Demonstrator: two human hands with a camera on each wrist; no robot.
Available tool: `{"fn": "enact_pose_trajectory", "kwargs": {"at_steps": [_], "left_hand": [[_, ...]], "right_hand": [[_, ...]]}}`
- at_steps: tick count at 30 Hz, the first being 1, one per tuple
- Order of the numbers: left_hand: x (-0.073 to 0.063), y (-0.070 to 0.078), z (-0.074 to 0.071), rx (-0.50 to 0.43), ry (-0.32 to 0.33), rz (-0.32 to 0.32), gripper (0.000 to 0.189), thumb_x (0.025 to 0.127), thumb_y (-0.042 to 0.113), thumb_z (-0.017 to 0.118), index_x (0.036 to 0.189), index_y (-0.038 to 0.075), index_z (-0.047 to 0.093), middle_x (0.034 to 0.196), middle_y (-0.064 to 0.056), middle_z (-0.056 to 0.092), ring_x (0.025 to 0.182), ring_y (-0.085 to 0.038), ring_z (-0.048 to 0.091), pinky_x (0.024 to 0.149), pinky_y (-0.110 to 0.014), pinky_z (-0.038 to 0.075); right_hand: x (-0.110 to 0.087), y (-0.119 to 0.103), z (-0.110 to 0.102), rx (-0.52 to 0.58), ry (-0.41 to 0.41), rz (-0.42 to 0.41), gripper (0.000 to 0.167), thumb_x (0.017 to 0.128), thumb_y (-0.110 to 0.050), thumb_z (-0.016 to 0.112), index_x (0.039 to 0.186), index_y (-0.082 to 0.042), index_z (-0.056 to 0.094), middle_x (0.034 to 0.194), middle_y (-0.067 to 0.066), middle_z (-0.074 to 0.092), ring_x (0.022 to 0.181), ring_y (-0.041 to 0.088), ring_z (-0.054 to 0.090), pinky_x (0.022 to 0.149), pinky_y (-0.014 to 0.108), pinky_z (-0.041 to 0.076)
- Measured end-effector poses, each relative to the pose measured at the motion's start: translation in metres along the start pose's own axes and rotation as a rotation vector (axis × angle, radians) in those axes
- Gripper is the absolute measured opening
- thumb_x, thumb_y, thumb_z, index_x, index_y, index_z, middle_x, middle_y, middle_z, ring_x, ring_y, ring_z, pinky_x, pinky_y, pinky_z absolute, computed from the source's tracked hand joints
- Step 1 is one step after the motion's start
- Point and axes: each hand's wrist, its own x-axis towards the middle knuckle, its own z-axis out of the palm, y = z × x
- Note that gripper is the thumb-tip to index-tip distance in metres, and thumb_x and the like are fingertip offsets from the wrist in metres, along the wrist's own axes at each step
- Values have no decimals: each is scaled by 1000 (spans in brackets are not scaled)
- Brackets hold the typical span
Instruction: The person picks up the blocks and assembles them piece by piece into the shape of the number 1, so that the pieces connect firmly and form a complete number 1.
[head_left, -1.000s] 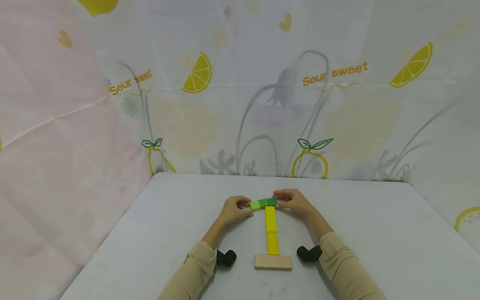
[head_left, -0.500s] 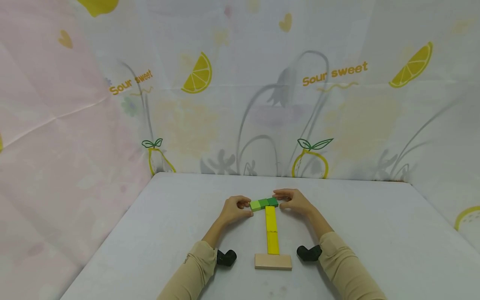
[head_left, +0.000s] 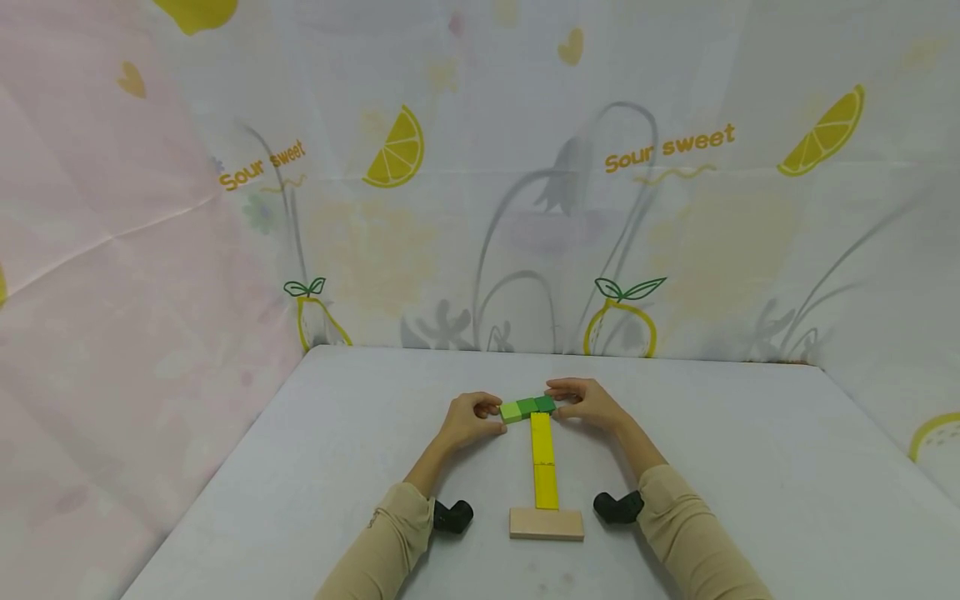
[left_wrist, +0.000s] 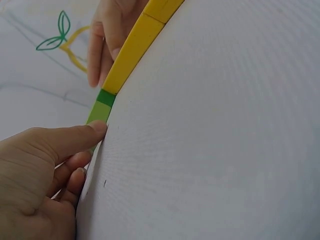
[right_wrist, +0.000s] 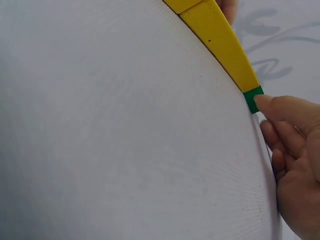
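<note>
A slanting row of green blocks lies across the far end of two yellow blocks (head_left: 543, 438), which lie end to end. The row runs from a light green block (head_left: 510, 412) on the left, through a mid-green block (head_left: 528, 407), to a dark green block (head_left: 545, 403) on the right. My left hand (head_left: 467, 421) pinches the light green block at its outer end; the left wrist view shows the thumb (left_wrist: 95, 129) on its near side. At the other end my right hand (head_left: 588, 403) pinches the dark green block, its thumb (right_wrist: 272, 104) against it.
A plain wooden block (head_left: 546, 524) lies crosswise at the near end of the yellow blocks. Black wrist-worn devices (head_left: 453, 517) stick out inward from both sleeves. The white table (head_left: 750, 467) ends at a printed cloth backdrop (head_left: 480, 250).
My right thumb moved slightly away from the dark green block half a second ago and is now back against it. The left hand and the blocks have barely moved.
</note>
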Motion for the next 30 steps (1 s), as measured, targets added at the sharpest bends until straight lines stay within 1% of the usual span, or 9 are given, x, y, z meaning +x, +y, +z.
{"fn": "enact_pose_trajectory", "kwargs": {"at_steps": [3,7,10,14,16,18,25,30], "left_hand": [[0,1,0,1,0,4,38,70,7,81,103,-4,67,90,-11,68,80,-19,56,73,-27,46],[-1,1,0,-2,-1,6,39,69,8,81,104,-4,67,90,-12,68,80,-19,56,73,-27,46],[0,1,0,-6,-3,4,40,69,8,81,104,-4,67,91,-12,69,80,-19,56,73,-27,46],[0,0,0,-11,-7,7,41,69,8,81,106,-5,67,92,-13,69,81,-20,57,73,-27,46],[0,0,0,-14,-9,6,42,69,8,82,106,-5,67,92,-13,69,82,-21,58,74,-27,47],[-1,0,0,-19,-13,1,42,69,9,82,107,-5,67,93,-13,69,83,-21,58,75,-27,47],[-1,0,0,-10,-21,-13,42,70,10,82,108,-3,67,94,-12,70,85,-20,59,77,-28,48],[-1,0,0,-11,-20,-11,42,70,10,82,107,-3,67,95,-13,70,86,-23,60,78,-30,48]], "right_hand": [[0,0,1,-19,-6,-10,51,80,-3,69,125,14,50,117,27,60,108,39,56,83,27,45],[0,0,1,-18,-3,4,50,82,-2,69,126,13,51,118,27,60,109,40,55,86,27,45],[0,-1,0,-14,3,13,49,82,-1,68,126,13,51,119,27,59,110,41,54,88,30,46],[0,-1,1,-22,5,0,49,82,-1,67,125,15,50,120,28,58,109,41,54,89,36,47],[0,0,1,-26,8,-5,48,82,-1,67,125,15,50,120,29,58,108,41,55,89,37,47],[0,1,2,-30,7,-10,48,82,-1,67,124,15,51,120,29,58,108,40,55,88,36,47],[0,1,0,-17,7,12,50,81,-1,68,125,13,51,120,27,59,109,41,54,85,26,45],[0,3,-1,-14,3,-12,50,79,1,68,124,14,51,118,28,59,108,41,55,82,24,45]]}}
